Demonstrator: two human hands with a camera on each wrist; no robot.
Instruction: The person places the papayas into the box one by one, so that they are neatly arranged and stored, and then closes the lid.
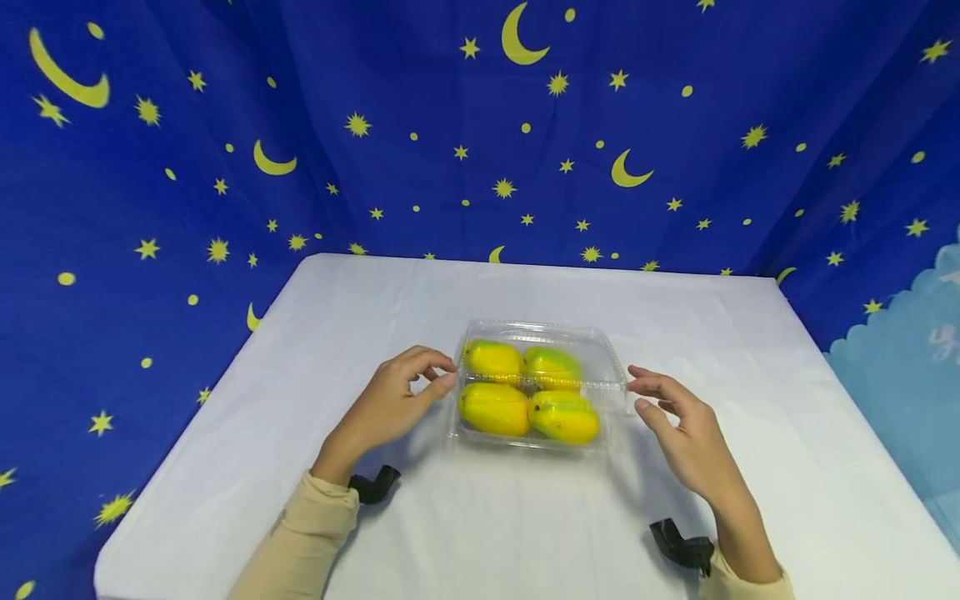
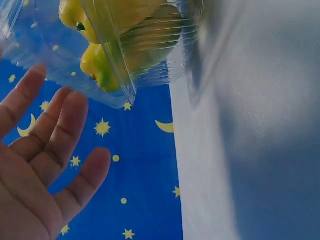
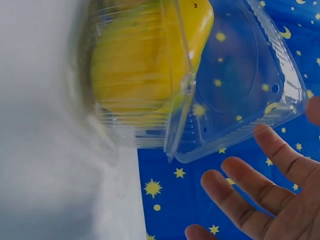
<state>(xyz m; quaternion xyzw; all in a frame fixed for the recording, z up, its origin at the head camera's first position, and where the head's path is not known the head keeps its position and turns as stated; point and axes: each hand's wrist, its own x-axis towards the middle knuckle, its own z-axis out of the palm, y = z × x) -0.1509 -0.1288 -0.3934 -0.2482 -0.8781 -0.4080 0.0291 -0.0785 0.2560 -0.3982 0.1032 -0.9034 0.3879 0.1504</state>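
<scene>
A clear plastic clamshell box stands on the white table with several yellow-green mangoes inside. Its hinged lid is raised at a slant, its front edge above the fruit. My left hand is at the lid's left front corner, with fingertips at or very near the edge. On the opposite side, my right hand has its fingertips beside the right front corner. Both wrist views show fingers extended and spread apart; whether they touch the plastic I cannot tell. Mangoes also show through the box's side in the left wrist view.
The box sits mid-table on a white cloth. A blue curtain with yellow moons and stars hangs behind and at the sides. Black mounts are on both wrists, under beige sleeves.
</scene>
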